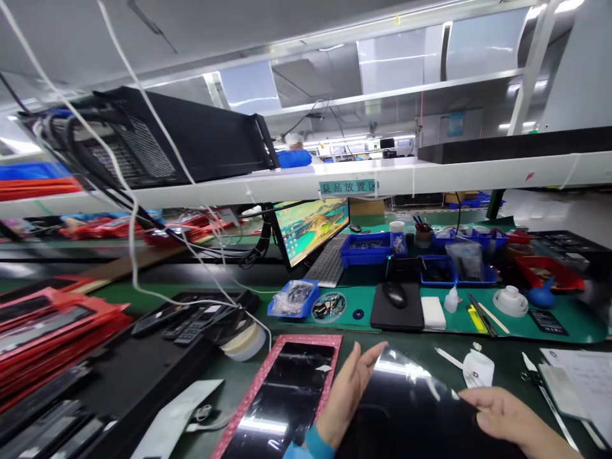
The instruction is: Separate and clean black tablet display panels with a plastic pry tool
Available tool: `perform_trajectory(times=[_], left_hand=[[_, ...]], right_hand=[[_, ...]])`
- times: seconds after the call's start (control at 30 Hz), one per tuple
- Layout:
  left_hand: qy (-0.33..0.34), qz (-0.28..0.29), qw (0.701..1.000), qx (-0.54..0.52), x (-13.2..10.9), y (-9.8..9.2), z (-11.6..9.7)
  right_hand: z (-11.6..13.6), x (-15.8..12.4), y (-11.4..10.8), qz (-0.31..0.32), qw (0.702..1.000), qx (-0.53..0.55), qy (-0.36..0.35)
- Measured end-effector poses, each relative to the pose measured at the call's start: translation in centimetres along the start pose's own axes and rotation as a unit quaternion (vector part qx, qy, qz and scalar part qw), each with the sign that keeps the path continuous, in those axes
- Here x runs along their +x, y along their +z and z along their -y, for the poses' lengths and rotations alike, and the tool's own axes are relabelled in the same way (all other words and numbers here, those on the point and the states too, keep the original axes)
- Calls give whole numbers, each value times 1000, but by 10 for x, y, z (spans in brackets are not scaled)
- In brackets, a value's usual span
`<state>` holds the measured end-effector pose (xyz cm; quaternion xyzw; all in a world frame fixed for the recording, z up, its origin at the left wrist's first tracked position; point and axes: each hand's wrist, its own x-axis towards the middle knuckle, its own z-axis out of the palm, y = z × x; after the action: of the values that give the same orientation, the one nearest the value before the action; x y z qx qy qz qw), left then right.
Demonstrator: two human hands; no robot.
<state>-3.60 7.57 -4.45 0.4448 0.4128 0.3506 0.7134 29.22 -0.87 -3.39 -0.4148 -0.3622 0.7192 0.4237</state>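
A glossy black panel lies on the bench right in front of me. My left hand stands edge-on against its left side, fingers stretched out and together. My right hand rests flat on its right edge, fingers extended. Neither hand grips anything. To the left lies a second black panel in a pink frame.
Red trays with panels are stacked at the left. Beyond lie a monitor, keyboard, mouse on a black pad, blue bins, a tape roll, tools and papers. A shelf spans overhead; white cables hang down.
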Motion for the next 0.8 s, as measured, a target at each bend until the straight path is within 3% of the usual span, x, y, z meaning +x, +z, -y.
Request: perform_trajectory(times=[0.13,0.27,0.43,0.57,0.7,0.8], left_hand=[[-1,-55,998,-37,-4,30,10],[-10,-65,997,-37,-11,56,29],[13,-63,998,-8,-13,63,39],[28,-54,998,2,-12,60,41],[34,-61,998,-9,-12,57,43],[28,-80,996,-14,-19,57,41]], right_hand=[[9,4,20,-93,991,84,-43],[2,10,32,-142,984,92,-61],[-10,18,33,-142,984,95,-55],[-13,27,8,-176,981,-29,-78],[-13,31,-20,-283,919,-221,-165],[-11,24,-15,-309,840,-338,-290]])
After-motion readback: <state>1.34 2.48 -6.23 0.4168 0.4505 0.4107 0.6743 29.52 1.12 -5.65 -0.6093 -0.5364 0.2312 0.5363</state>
